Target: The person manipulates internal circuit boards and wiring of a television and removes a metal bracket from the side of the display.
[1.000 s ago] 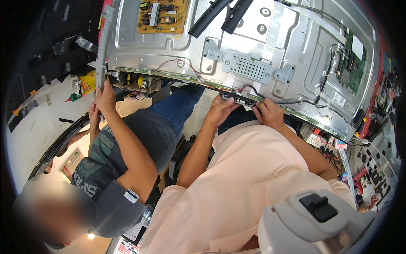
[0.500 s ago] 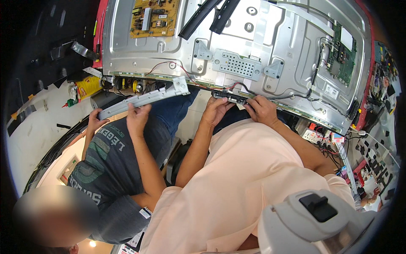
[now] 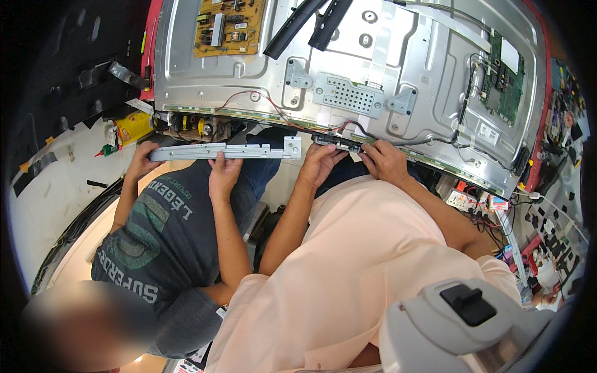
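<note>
At the lower edge of a silver metal television back panel [image 3: 249, 81], both my hands hold a small black module [image 3: 336, 142]. My left hand [image 3: 316, 164] grips its left end, thumb across it. My right hand [image 3: 387, 163] pinches at its right end, fingers curled. Red and black wires [image 3: 373, 138] run along the panel edge beside the module. A perforated metal cover [image 3: 348, 94] sits just above it, between two triangular brackets [image 3: 401, 102]. Whatever lies under my fingertips is partly hidden.
A co-worker in a dark T-shirt [image 3: 165, 230] at my left holds a long silver bracket [image 3: 199, 151] with both hands. A tan circuit board [image 3: 227, 28], green board [image 3: 504, 87] and black strips [image 3: 292, 28] lie on the panel. Cluttered tools and cables [image 3: 460, 202] are at right.
The co-worker's silver bracket has swung from upright at the panel's left edge to level, just below the panel. My hands still hold the black module in about the same place.
</note>
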`<state>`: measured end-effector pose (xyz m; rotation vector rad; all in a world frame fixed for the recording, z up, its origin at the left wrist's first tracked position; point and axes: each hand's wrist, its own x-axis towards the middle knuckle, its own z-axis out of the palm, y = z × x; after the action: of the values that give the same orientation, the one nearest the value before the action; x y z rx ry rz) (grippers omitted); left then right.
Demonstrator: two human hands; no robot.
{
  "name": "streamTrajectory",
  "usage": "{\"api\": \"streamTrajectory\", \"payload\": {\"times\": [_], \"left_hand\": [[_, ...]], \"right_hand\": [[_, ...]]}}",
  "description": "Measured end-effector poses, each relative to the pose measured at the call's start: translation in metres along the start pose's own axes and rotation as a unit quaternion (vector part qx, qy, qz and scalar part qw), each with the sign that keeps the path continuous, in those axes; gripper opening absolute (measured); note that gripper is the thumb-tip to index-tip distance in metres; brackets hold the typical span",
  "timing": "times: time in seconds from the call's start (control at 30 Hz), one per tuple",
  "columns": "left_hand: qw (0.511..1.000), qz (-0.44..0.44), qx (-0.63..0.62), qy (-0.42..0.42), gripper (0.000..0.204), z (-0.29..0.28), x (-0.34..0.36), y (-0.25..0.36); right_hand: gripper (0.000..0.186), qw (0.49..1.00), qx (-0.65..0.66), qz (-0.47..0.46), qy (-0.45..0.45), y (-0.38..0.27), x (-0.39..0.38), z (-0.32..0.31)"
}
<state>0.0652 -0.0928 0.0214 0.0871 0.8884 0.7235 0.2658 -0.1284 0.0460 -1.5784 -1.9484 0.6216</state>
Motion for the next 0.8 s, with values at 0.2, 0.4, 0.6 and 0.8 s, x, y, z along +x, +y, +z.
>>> {"api": "streamTrajectory", "payload": {"times": [0.2,0.4,0.6,0.8], "left_hand": [[1.0,0.006,0.018,0.013,0.034,-0.006,0.002,0.001],[0.999,0.03,0.029,0.003,0.031,-0.004,0.001,0.001],[0.999,0.024,0.022,-0.03,0.039,-0.007,0.003,0.004],[0.999,0.028,0.034,0.025,0.035,0.002,0.001,-0.005]], "right_hand": [[0.021,1.0,-0.001,0.006,0.007,0.0,-0.001,0.003],[0.021,1.0,-0.011,0.004,0.007,-0.001,0.0,0.004],[0.021,1.0,-0.015,0.003,0.003,-0.003,0.002,0.003],[0.02,1.0,-0.022,0.005,-0.003,-0.003,0.001,0.001]]}}
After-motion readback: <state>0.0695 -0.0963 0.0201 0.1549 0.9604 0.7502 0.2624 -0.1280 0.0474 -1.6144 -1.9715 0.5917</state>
